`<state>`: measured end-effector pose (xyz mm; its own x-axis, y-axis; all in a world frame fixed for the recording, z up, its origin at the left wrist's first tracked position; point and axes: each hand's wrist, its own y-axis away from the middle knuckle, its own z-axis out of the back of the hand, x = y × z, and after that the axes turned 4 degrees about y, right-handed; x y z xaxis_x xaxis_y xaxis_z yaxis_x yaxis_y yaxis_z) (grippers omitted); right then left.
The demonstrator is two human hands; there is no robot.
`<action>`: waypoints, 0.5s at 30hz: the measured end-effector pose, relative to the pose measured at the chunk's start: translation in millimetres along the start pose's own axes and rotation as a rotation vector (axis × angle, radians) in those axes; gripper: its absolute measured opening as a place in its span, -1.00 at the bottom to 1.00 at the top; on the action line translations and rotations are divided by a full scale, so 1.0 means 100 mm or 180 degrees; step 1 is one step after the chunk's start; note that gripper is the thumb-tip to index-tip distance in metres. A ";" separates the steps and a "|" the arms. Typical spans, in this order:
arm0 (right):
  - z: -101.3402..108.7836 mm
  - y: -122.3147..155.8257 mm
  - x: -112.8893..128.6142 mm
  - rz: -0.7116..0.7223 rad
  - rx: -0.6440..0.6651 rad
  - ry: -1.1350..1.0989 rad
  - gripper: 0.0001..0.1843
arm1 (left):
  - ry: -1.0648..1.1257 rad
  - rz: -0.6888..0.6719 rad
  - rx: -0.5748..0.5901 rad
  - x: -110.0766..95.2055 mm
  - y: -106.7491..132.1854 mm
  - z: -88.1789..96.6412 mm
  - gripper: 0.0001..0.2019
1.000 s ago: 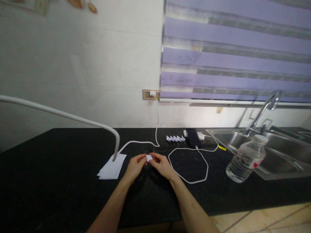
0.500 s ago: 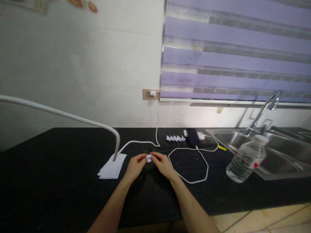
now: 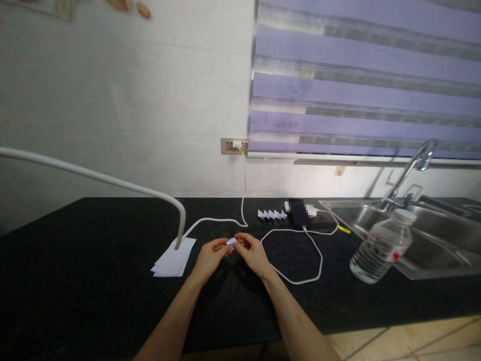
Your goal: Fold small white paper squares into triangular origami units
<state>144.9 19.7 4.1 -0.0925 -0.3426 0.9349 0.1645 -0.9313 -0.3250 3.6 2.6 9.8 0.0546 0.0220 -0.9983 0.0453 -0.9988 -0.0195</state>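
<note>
A small folded piece of white paper (image 3: 231, 242) is pinched between both hands above the dark countertop. My left hand (image 3: 209, 259) grips its left side with thumb and fingertips, while my right hand (image 3: 252, 254) grips its right side. The fingers cover part of the paper, so its full shape cannot be made out. Several small folded paper pieces (image 3: 272, 214) stand in a row farther back, to the right. Left of my hands lies a loose stack of white paper sheets (image 3: 173, 259).
A white cable (image 3: 292, 283) loops right of my hands, by a dark box (image 3: 299, 213). A large water bottle (image 3: 381, 245) stands before the steel sink (image 3: 417, 273) and faucet (image 3: 404, 175). A thick white curved cord or arm (image 3: 93, 173) crosses the left side above the sheets.
The fingers have shifted slightly around the folded paper, and it is turned and tilted a little. My right fingertips sit marginally higher. Everything else stays in place.
</note>
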 end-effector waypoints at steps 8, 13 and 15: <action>0.01 0.01 -0.01 0.0279 0.0034 0.0519 -0.79 | 0.0179 0.0036 -0.0015 -0.01 -0.01 0.00 -0.73; -0.01 0.01 -0.06 0.0489 -0.0092 0.0700 -0.69 | 0.0066 0.0039 -0.0150 -0.01 -0.01 0.00 -0.71; -0.01 0.03 -0.05 0.0663 -0.0185 0.0804 -0.65 | 0.0024 0.0113 -0.0243 -0.01 -0.01 0.00 -0.72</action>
<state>145.0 19.0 -1.8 -0.3044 -0.5396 0.7850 0.1500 -0.8410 -0.5199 3.7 3.9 10.5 0.0651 -0.0127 -0.9978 0.1191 -0.9927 0.0204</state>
